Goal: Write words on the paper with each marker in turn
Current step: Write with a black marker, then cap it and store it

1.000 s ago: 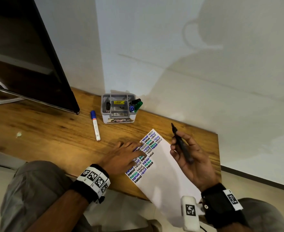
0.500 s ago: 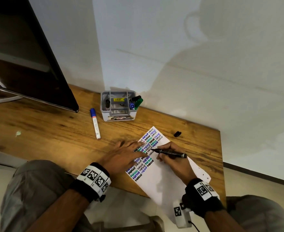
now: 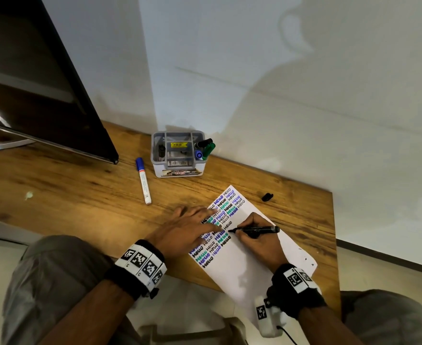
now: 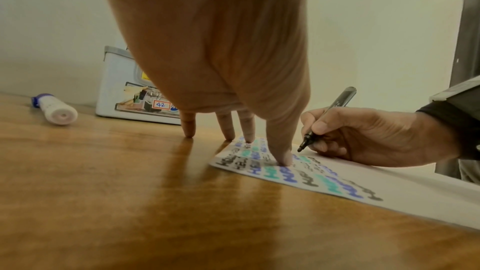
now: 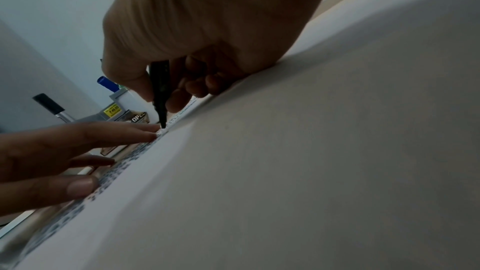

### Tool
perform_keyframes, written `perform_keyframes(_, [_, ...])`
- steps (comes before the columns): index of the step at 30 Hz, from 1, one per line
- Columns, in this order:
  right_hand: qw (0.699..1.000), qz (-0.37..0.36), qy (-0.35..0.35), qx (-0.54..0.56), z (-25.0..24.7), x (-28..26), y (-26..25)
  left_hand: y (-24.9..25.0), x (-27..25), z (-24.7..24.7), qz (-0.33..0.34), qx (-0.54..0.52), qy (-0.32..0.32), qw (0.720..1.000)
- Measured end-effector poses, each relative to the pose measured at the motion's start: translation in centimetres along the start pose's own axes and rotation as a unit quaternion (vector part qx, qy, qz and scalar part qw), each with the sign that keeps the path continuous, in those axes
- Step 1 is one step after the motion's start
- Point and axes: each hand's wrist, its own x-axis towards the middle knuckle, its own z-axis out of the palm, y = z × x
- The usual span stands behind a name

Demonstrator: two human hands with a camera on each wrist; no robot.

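A white paper (image 3: pixel 249 267) lies slanted on the wooden desk (image 3: pixel 80 195), with rows of "HELLO" in black, blue and green on its left part. My left hand (image 3: pixel 190 230) lies flat with straight fingers (image 4: pixel 283 157) pressing the paper's written edge. My right hand (image 3: pixel 254 235) grips an uncapped black marker (image 3: pixel 254 229), its tip (image 4: pixel 301 148) at the paper beside the last written row. In the right wrist view the black marker (image 5: pixel 159 93) points down at the paper (image 5: pixel 311 171).
The marker's black cap (image 3: pixel 267 196) lies on the desk beyond the paper. A grey organiser box (image 3: pixel 177 155) by the wall holds black, blue and green markers (image 3: pixel 205 148). A blue-capped white marker (image 3: pixel 144 181) lies left of the box. A dark monitor (image 3: pixel 43 83) stands far left.
My right hand turned over and came down from above the paper's far right, and now holds the uncapped marker's tip on the paper. The cap now lies on the desk. The left hand stayed.
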Motion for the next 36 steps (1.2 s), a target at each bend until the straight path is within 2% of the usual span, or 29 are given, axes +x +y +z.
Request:
perform_keyframes(18, [1.0,-0.011,0.006,-0.027,0.26,-0.4,-0.06,0.0,0.03,-0.13,-0.003,-0.004,-0.004,1.0])
perform_keyframes(36, [0.999,0.023,0.02,-0.029,0.03,-0.39,-0.18,-0.02,0.01,-0.11,-0.003,-0.006,-0.005,1.0])
